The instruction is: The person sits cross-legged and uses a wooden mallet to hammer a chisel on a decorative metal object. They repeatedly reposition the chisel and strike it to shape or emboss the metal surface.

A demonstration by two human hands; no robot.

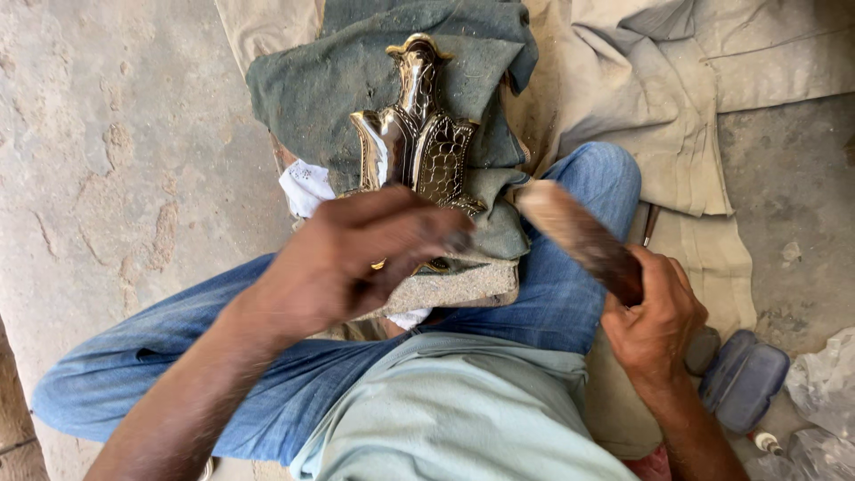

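A shiny brass bird-shaped figure (414, 142) with engraved wings lies on a grey-green cloth (329, 85) over a stone block (463, 285) between my knees. My left hand (356, 254) rests over the figure's lower end, fingers spread and blurred, pressing it down; I cannot tell if it grips it. My right hand (655, 321) is closed around the dark handle of a brush (579, 236), whose pale, blurred tip points up-left toward the figure's right side.
I sit on a rough concrete floor (107, 151) in blue jeans. A beige cloth (650, 98) is spread at the upper right. A dark blue-grey plastic container (744, 379) and crumpled clear plastic (824, 383) lie at the lower right. A white rag (305, 187) pokes out left of the figure.
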